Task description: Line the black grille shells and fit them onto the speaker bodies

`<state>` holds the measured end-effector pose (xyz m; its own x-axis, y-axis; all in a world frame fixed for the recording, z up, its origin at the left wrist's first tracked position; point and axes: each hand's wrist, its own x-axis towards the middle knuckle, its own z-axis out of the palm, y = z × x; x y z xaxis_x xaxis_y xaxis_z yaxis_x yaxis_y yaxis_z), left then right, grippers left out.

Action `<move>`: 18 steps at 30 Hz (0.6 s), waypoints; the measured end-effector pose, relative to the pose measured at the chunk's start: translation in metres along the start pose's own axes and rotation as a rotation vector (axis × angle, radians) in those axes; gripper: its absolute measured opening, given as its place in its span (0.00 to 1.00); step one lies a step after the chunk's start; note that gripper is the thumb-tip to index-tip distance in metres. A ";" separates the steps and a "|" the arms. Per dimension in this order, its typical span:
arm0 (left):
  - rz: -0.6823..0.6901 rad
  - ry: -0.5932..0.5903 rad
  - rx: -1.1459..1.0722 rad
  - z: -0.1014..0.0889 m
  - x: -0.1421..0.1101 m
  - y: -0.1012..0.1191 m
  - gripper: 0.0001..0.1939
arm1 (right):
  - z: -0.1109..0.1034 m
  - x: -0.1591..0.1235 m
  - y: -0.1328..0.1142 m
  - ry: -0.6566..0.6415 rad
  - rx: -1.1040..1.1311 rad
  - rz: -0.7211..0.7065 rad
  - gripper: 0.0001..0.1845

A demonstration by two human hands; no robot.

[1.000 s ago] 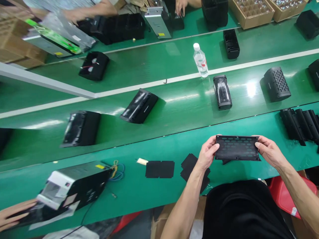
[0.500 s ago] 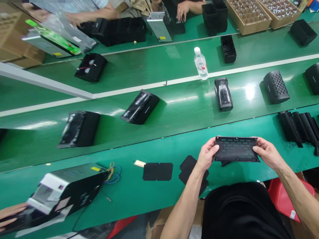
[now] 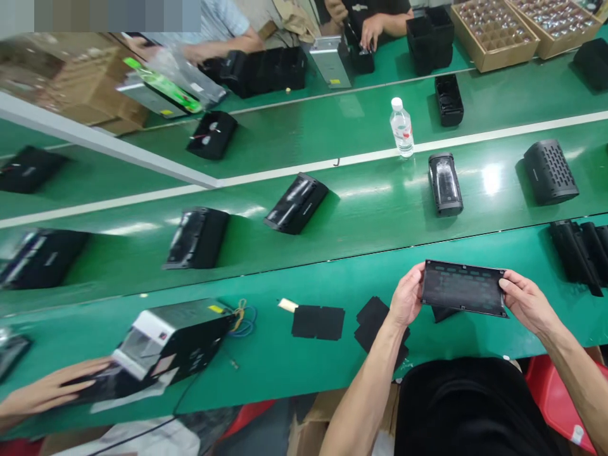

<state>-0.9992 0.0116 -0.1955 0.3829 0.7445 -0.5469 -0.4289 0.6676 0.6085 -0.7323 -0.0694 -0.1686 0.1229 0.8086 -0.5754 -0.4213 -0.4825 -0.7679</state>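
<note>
A black slotted speaker grille panel (image 3: 463, 288) is held up over the green bench, its slots showing faintly through a dark backing. My left hand (image 3: 407, 294) grips its left edge, fingers closed. At the other end my right hand (image 3: 525, 297) pinches the right edge with the thumb on top. The panel tilts down a little to the right. Below its lower edge a dark piece (image 3: 444, 313) partly shows on the bench. Black notched sheets (image 3: 373, 323) lie in a loose pile left of my left forearm, and a single black sheet (image 3: 318, 322) lies flat farther left.
Black speaker housings, such as one with a slotted front (image 3: 551, 172), stand along the green line. A water bottle (image 3: 403, 130) stands beyond. Black curved parts (image 3: 572, 253) lie at right. A co-worker's hand (image 3: 61, 386) works at a boxy machine (image 3: 175, 335); other people sit opposite.
The view has swung left, so everything sits farther right. The panel now slopes down to the right, and my left thumb is no longer on its face. Both hands keep hold.
</note>
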 end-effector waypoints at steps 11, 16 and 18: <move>0.038 0.039 -0.620 0.023 0.010 -0.038 0.50 | 0.057 0.016 0.047 -0.171 0.088 -0.026 0.21; 0.101 -0.033 -0.638 0.017 0.007 -0.002 0.53 | 0.035 0.089 -0.008 -0.043 -0.235 -0.122 0.26; 0.094 -0.047 -0.625 0.010 0.001 0.011 0.53 | 0.025 0.141 -0.041 0.224 -0.361 -0.284 0.27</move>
<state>-0.9957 0.0192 -0.1840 0.3498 0.8084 -0.4733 -0.8536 0.4832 0.1944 -0.7206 0.0731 -0.2115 0.3942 0.8515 -0.3458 -0.0111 -0.3719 -0.9282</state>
